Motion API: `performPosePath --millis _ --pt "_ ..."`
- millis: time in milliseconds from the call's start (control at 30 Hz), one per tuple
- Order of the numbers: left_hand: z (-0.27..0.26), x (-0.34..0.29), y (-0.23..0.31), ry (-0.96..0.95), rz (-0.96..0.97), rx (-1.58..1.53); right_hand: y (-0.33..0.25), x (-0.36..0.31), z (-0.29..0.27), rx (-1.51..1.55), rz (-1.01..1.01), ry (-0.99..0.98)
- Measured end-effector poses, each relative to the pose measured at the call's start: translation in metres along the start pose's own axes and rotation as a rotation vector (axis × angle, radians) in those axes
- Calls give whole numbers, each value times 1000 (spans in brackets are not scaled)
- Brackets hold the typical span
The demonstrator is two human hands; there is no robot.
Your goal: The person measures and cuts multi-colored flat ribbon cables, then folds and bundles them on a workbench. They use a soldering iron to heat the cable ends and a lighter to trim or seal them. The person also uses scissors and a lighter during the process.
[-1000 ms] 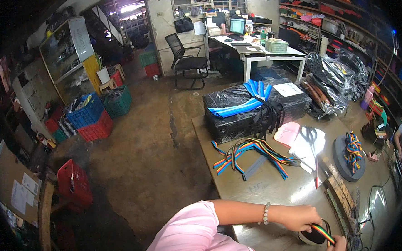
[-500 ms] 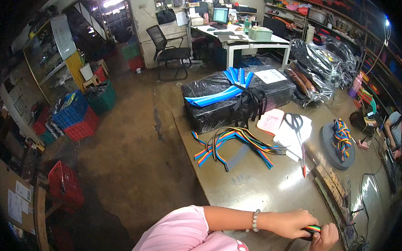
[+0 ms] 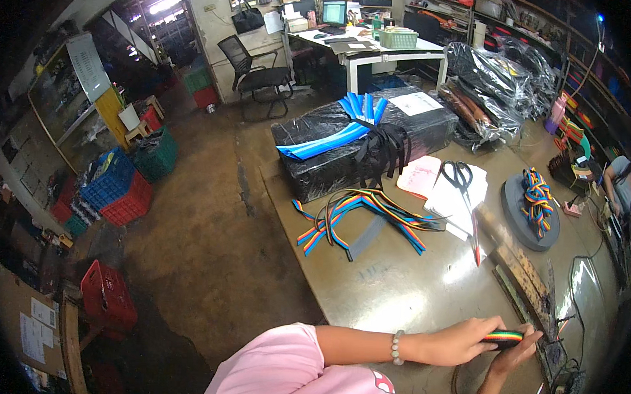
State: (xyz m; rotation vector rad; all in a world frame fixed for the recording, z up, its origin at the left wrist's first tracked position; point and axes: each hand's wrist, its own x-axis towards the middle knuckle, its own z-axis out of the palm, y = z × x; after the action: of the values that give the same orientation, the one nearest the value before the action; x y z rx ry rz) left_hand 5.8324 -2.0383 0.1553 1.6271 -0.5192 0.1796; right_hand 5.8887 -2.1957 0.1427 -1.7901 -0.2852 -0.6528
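Note:
At the lower right of the table, a striped webbing strap (image 3: 502, 337) in black, red, yellow and green stretches flat between my two hands. My left hand (image 3: 466, 340), with a beaded bracelet at the wrist, has its fingers closed on the strap's left part. My right hand (image 3: 518, 352) pinches it at the right, fingers pointing up and right. A dark length of strap hangs in a loop below them. Farther up the table lies a bundle of cut striped straps (image 3: 361, 217). Black-handled scissors (image 3: 460, 183) rest on white paper beside it.
A black plastic-wrapped package (image 3: 316, 176) carries blue straps (image 3: 332, 142). On the right stand a grey round disc (image 3: 517, 225) with coiled striped cord (image 3: 536, 201) and a worn wooden bar (image 3: 522, 279). Another person's arm (image 3: 610, 191) is at the right edge. Crates (image 3: 126, 198) stand on the floor.
My hands have drawn slightly apart, so more of the striped strap shows between them. My right hand has turned, its fingers now stretched along the strap. The view has shifted slightly.

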Motion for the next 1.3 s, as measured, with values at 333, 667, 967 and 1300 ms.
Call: performPosePath --millis 333,667,967,1300 --pt "-26 -7 -5 -42 -48 573 5 10 22 -237 -686 -357" --pt "-25 4 9 -186 -136 625 5 23 15 -408 -939 -628" --pt "-24 8 2 -211 -101 556 -2 22 19 -341 -951 -531" --pt "-25 13 14 -36 -84 444 -4 36 27 -144 -658 -355"
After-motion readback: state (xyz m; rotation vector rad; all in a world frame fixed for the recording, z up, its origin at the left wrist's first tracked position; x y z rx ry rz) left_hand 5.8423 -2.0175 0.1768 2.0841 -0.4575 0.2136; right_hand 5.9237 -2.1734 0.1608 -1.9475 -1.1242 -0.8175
